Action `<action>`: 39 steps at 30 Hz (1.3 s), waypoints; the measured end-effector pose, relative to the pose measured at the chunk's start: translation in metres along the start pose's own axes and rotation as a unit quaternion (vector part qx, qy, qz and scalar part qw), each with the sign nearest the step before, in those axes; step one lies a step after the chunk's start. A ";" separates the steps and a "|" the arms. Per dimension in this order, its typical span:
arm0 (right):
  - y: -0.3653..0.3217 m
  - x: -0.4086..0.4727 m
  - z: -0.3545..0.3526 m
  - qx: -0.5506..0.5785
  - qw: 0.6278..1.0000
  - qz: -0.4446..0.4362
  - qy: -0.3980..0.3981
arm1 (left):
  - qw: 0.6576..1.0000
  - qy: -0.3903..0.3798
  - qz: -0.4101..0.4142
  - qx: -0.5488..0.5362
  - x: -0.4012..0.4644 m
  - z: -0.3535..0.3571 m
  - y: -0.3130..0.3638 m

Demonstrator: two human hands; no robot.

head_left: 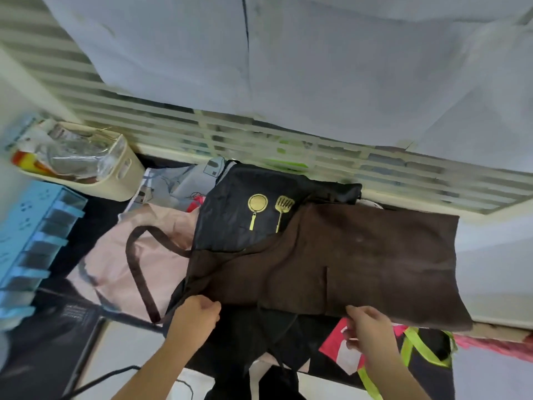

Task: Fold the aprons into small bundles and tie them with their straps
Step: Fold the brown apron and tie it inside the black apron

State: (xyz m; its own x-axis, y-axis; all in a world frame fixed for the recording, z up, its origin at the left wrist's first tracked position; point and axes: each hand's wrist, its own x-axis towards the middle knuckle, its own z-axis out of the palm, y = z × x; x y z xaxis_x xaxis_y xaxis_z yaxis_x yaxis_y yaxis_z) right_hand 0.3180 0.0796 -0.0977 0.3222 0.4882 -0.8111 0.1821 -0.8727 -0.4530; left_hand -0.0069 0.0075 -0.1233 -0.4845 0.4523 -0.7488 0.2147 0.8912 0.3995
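Hands first, since they sit nearest me: my left hand (199,311) has its fingers curled round the near edge of the brown apron (360,255) at the bib end, and my right hand (364,327) pinches that same near edge further along toward the skirt. Both are grasping cloth, neither is released. I take the brown apron as my landmark: it lies spread across the heap on the table, its neck strap (138,272) looping out left of it over a pink apron (115,255). A thin dark tie (284,327) trails from its near edge down between my 2 hands. Just beyond its bib lies a black apron (239,220) with a gold pan and spatula printed on it, partly tucked under the brown one. Nearer than its right end, a red cloth (334,342) and lime-green straps (409,345) show. Far left of it stands a cream basket (127,171) of clear wrappers. My worry: lifting this edge to fold could drag the black apron along, since the 2 overlap, and the loose tie or neck strap could get buried inside the fold, leaving me nothing to knot the bundle with.
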 end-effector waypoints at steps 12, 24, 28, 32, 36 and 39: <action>-0.045 -0.048 0.156 -0.211 0.965 -0.144 -0.068 | 0.977 0.119 0.173 -0.018 0.021 -0.049 0.005; -0.011 -0.024 0.164 -0.332 0.924 -0.188 0.021 | 0.866 0.217 0.391 0.222 0.031 -0.077 0.006; -0.012 -0.025 0.165 -0.273 0.948 -0.161 0.018 | 0.883 0.182 0.384 0.200 0.042 -0.077 0.022; -0.024 -0.027 0.165 -0.205 0.964 -0.161 0.045 | 0.901 0.193 0.316 0.225 0.052 -0.073 0.037; -0.040 -0.013 0.168 -0.185 0.968 -0.157 0.071 | 0.851 0.121 0.455 0.233 0.038 -0.054 0.036; -0.051 -0.004 0.167 -0.193 0.975 -0.101 0.040 | 0.843 0.012 0.474 0.256 0.040 -0.027 0.020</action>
State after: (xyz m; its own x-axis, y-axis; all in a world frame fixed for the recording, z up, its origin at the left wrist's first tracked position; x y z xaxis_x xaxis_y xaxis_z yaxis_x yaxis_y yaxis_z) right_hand 0.1520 0.1218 -0.1331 0.3119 0.6629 -0.6807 0.5804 -0.7002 -0.4159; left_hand -0.0452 0.0429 -0.1307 0.0942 0.9734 -0.2090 0.8493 0.0310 0.5270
